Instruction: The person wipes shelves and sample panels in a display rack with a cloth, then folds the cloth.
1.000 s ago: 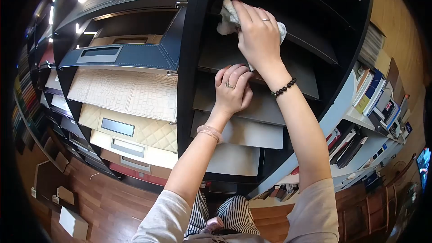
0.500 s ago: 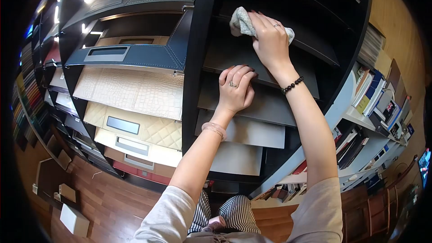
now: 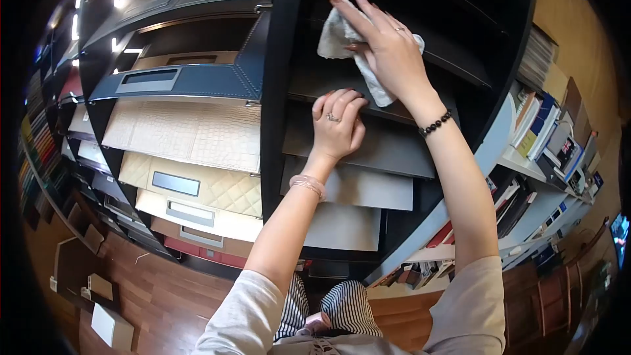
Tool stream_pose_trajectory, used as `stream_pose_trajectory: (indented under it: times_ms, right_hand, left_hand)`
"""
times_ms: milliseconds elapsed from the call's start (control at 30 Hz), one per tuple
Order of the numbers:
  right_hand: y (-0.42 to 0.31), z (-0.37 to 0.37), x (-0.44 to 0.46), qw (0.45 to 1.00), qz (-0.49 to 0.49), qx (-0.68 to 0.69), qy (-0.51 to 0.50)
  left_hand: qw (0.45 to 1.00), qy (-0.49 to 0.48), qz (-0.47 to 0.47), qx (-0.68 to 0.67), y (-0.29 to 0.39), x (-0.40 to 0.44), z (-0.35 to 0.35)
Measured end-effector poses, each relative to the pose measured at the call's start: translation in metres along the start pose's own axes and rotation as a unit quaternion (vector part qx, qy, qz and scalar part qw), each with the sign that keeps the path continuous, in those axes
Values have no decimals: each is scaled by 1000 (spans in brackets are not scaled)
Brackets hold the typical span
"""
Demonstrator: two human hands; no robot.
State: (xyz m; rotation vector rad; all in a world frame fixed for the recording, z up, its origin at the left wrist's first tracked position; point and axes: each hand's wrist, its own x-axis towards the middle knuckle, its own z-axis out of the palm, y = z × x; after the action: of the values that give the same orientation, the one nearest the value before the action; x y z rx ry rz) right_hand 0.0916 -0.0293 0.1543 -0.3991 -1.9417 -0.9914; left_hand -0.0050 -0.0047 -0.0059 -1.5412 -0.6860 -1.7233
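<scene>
My right hand (image 3: 393, 54) is raised at the upper part of a black shelf unit (image 3: 279, 85), with a white cloth (image 3: 334, 38) under it. Its fingers stretch over the cloth, the thumb lies across it, and one corner hangs down below the palm. Lower and to the left, my left hand (image 3: 338, 125) has its fingers curled at the front edge of a dark shelf (image 3: 388, 144); the fingertips are partly hidden. Paler grey panels (image 3: 345, 227) sit in the unit below this hand.
Left of the unit stand leather-faced display panels, among them a blue one (image 3: 187, 83) and a cream quilted one (image 3: 223, 190). White bookshelves (image 3: 522, 161) with books and folders are on the right. A white box (image 3: 112, 325) rests on the wooden floor (image 3: 164, 296).
The cloth was bunched in my right hand and now hangs more spread out. My right fingers have straightened. My left hand stays at the shelf edge; the view has shifted slightly.
</scene>
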Motion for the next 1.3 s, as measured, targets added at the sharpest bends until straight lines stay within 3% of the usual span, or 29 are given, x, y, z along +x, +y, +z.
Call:
stream_pose_trajectory:
  times_ms: [133, 233, 367, 500, 567, 733, 900, 1000, 1167, 1300]
  right_hand:
    - [16, -11, -18, 994, -49, -92, -11]
    - [43, -31, -45, 997, 45, -64, 8]
    - [66, -60, -79, 991, 92, -96, -12]
    - [81, -89, -98, 971, 155, -172, -61]
    - [83, -103, -102, 940, 154, -289, -90]
    - [69, -126, -64, 867, 117, -479, -69]
    - [112, -130, -54, 880, -23, -464, -93]
    - [111, -124, -68, 870, 30, -409, -272]
    - [115, -136, -58, 905, 23, -359, -228]
    - [137, -128, -45, 881, -84, -446, -132]
  left_hand:
    - [1000, -1, 11, 17, -2, -1, -2]
    - [1000, -2, 8, 25, -2, 0, 0]
    - [999, -3, 8, 34, -2, -1, -2]
    - [999, 9, 11, 34, -1, 0, 0]
    - [999, 6, 10, 31, -1, 0, -1]
    - [1000, 9, 6, 21, -1, 0, 0]
    - [1000, 8, 3, 24, -1, 1, -1]
    - [1000, 8, 5, 16, -1, 1, -1]
    - [1000, -1, -2, 21, -1, -1, -3]
    - [1000, 14, 1, 4, 0, 2, -2]
